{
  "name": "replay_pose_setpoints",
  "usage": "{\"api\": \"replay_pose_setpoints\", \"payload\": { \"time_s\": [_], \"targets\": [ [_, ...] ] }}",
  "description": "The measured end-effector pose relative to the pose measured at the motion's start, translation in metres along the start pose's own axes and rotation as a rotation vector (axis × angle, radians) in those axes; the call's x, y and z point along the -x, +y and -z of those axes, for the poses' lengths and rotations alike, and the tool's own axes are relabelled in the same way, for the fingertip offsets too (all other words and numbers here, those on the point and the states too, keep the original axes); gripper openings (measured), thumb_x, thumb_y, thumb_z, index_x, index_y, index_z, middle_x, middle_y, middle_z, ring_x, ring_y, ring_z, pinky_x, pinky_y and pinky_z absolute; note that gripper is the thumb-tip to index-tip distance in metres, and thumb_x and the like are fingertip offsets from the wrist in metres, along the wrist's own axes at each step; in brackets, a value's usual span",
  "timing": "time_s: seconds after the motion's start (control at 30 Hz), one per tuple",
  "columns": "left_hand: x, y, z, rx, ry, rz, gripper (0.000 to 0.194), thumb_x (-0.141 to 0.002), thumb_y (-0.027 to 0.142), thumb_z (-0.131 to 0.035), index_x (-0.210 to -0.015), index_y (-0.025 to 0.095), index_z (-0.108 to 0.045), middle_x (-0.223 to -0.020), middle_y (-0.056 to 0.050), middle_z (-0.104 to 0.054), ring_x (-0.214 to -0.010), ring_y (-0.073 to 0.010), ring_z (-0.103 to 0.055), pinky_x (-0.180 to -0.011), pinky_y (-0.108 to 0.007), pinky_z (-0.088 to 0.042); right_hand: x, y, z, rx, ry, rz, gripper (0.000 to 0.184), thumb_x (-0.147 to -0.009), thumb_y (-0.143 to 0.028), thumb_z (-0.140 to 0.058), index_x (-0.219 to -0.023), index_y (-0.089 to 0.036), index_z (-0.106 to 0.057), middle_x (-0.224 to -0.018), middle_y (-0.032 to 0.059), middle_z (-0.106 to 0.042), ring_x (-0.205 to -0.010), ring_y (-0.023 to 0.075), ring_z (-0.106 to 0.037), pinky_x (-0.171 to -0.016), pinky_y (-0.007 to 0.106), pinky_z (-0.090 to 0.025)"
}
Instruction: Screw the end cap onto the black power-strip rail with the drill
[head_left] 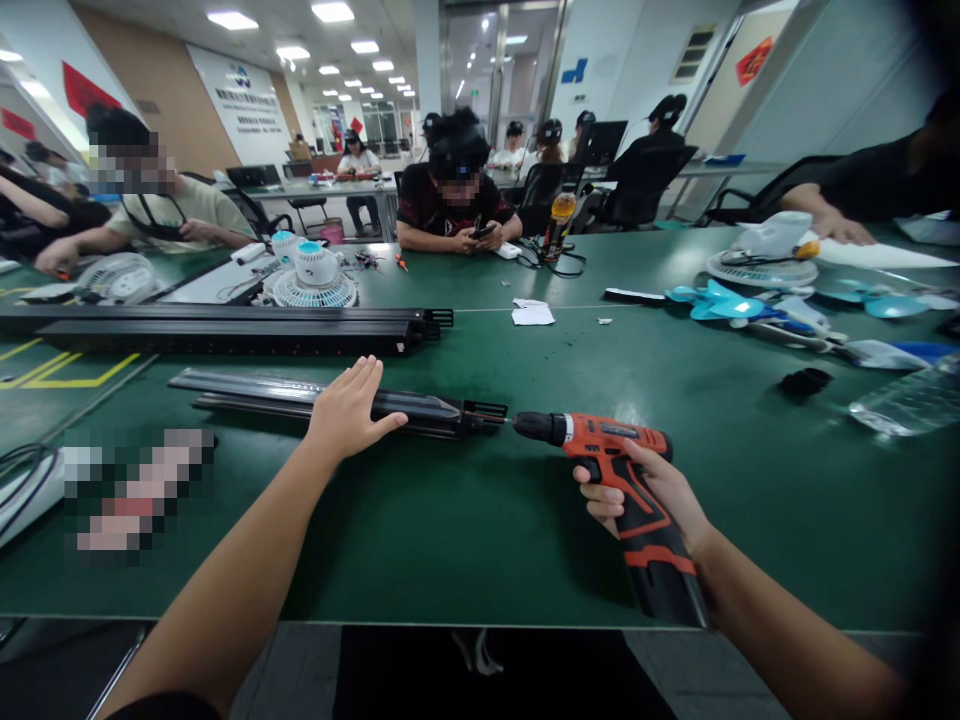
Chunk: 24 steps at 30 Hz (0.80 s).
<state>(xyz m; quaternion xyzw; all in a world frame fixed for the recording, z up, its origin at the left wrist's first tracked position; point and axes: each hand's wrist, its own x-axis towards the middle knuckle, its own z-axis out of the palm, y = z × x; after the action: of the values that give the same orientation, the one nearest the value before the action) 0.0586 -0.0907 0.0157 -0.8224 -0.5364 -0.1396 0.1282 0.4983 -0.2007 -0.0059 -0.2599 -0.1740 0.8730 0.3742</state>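
An orange and black cordless drill (619,440) is gripped by my right hand (671,490), its chuck pointing left. The bit tip is at the slotted end of a long, dark, glossy housing (420,408) lying on the green table; whether it touches a screw there is too small to tell. My left hand (349,408) lies flat across the middle of that housing, fingers stretched out and thumb apart. Just beyond it, more long black housings (225,332) lie side by side, with similar slotted ends facing right.
White fan parts (315,275) stand at the back left. Blue fan blades (724,300), a white fan head (769,240) and a clear plastic bottle (911,400) lie to the right. Paper scraps (532,313) and a drink bottle (559,228) are farther back. Other people sit around the table.
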Motion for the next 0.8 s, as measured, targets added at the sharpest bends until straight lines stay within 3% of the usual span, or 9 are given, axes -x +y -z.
{"api": "replay_pose_setpoints", "payload": {
  "time_s": [0.23, 0.43, 0.5, 0.67, 0.8],
  "targets": [
    [-0.001, 0.001, 0.003, 0.024, -0.049, 0.030, 0.094, -0.094, 0.080, -0.040, -0.155, 0.009, -0.051, -0.157, -0.017, -0.055, -0.151, -0.0379, -0.045, -0.125, -0.051, -0.036, 0.000, 0.001, 0.002, -0.035, -0.011, -0.018, 0.043, -0.086, -0.051, -0.076, -0.097, -0.011, -0.071, -0.064, 0.0032, -0.054, -0.058, 0.0125, -0.042, -0.052, 0.022, -0.049],
    [-0.001, 0.001, 0.005, 0.013, -0.034, 0.011, 0.100, -0.093, 0.081, -0.039, -0.160, 0.007, -0.043, -0.167, -0.019, -0.042, -0.157, -0.0362, -0.035, -0.128, -0.049, -0.029, 0.001, 0.001, 0.001, -0.032, -0.010, -0.025, 0.038, -0.088, -0.049, -0.074, -0.098, -0.013, -0.070, -0.065, 0.0028, -0.053, -0.059, 0.0142, -0.044, -0.053, 0.024, -0.050],
    [-0.002, 0.001, 0.006, 0.017, -0.054, 0.016, 0.096, -0.093, 0.080, -0.041, -0.159, 0.010, -0.045, -0.165, -0.017, -0.045, -0.156, -0.0360, -0.036, -0.127, -0.050, -0.032, 0.001, 0.001, 0.000, -0.032, -0.017, -0.029, 0.039, -0.087, -0.050, -0.074, -0.097, -0.013, -0.070, -0.065, 0.0021, -0.052, -0.059, 0.0136, -0.044, -0.054, 0.023, -0.050],
    [-0.004, 0.004, 0.011, 0.020, -0.122, 0.059, 0.078, -0.093, 0.079, -0.042, -0.134, 0.018, -0.068, -0.136, -0.015, -0.072, -0.135, -0.0384, -0.060, -0.111, -0.051, -0.046, 0.000, 0.000, -0.001, -0.015, -0.034, -0.019, 0.038, -0.088, -0.050, -0.073, -0.096, -0.013, -0.070, -0.065, 0.0018, -0.052, -0.059, 0.0138, -0.043, -0.053, 0.023, -0.049],
    [-0.006, 0.007, 0.016, -0.002, -0.133, 0.052, 0.071, -0.092, 0.079, -0.043, -0.116, 0.020, -0.073, -0.111, -0.013, -0.077, -0.106, -0.0356, -0.070, -0.094, -0.047, -0.051, 0.000, 0.000, 0.001, 0.000, -0.028, -0.019, 0.038, -0.088, -0.051, -0.073, -0.095, -0.014, -0.070, -0.065, 0.0013, -0.051, -0.059, 0.0134, -0.043, -0.053, 0.023, -0.049]
  ]
}}
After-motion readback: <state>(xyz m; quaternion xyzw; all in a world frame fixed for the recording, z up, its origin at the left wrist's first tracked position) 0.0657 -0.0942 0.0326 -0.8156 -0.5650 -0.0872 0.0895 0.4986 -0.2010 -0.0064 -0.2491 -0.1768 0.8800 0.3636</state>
